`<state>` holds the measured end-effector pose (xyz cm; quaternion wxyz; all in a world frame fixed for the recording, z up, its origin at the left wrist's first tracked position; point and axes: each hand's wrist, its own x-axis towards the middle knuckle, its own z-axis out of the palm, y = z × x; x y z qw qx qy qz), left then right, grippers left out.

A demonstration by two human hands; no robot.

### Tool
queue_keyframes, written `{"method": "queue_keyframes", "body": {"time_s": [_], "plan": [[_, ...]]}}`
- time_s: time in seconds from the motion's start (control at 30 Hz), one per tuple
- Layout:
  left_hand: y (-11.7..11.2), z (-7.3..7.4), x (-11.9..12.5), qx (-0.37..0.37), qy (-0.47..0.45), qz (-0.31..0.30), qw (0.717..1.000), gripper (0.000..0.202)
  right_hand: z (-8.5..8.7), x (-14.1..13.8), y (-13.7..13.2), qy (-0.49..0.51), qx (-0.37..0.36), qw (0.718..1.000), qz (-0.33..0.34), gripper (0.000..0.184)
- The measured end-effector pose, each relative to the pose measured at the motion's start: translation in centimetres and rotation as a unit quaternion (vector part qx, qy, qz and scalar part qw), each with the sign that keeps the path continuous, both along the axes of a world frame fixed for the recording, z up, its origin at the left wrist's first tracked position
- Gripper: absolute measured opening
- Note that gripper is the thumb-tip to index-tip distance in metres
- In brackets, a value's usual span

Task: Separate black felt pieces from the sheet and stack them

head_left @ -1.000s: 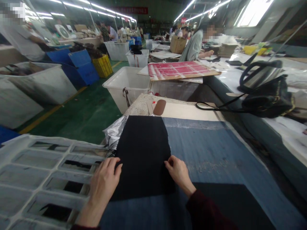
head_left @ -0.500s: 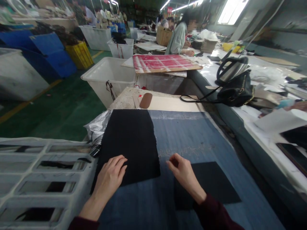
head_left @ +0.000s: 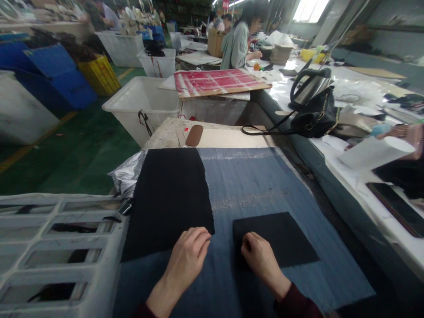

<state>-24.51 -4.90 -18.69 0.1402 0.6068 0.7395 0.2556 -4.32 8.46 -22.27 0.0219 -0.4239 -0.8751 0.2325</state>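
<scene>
Your left hand (head_left: 187, 260) lies palm down on the blue surface (head_left: 258, 181). Its fingers (head_left: 201, 236) are loose and nearly flat, gripping nothing, and their tips touch the near right corner of the large black sheet (head_left: 168, 194). That sheet lies flat along the left side of the surface, and its left edge runs beside the white slotted crate (head_left: 49, 234).

Your right hand (head_left: 261, 260) sits just beside the left one, knuckles up. Its fingers (head_left: 249, 240) are bent down onto the near left edge of the small black piece (head_left: 281, 236) (I cannot tell whether they pinch that edge or only press on it). The small piece lies flat on the blue surface, to the right of the large sheet and apart from it, with a strip of blue showing between them.

A crumpled silver bag (head_left: 127, 174) pokes out at the far left edge of the large sheet. Past the blue surface, a brown oval piece (head_left: 194, 135) rests on a pale board. Farther right stands a black handbag (head_left: 314, 117), its strap trailing toward the board. Behind are a white bin (head_left: 142, 104), a red board (head_left: 215, 81) and a person (head_left: 235, 44) seated at the far bench.
</scene>
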Motion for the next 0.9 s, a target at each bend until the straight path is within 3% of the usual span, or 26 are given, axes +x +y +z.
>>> {"method": "queue_keyframes", "body": {"time_s": [0.13, 0.27, 0.6, 0.77, 0.9], "plan": [[1.6, -0.2, 3.7, -0.029, -0.041, -0.040, 0.998, 0.024, 0.7, 0.4, 0.8, 0.029, -0.041, 0.999, -0.003, 0.018], [3.2, -0.9, 5.6, -0.043, -0.069, -0.017, 0.997, 0.023, 1.6, 0.6, 1.4, 0.052, -0.087, 0.995, -0.021, 0.020], [5.4, -2.3, 8.0, -0.055, -0.111, 0.058, 0.991, 0.012, 1.6, 1.6, 3.1, 0.104, -0.209, 0.971, -0.057, 0.021], [5.9, -2.7, 8.5, -0.042, -0.088, 0.092, 0.991, 0.025, 0.8, 2.6, 4.1, 0.145, -0.279, 0.947, -0.072, 0.017], [6.0, -2.6, 8.8, -0.011, -0.068, 0.066, 0.995, 0.027, 0.1, 3.2, 4.9, 0.191, -0.350, 0.913, -0.086, 0.014]]}}
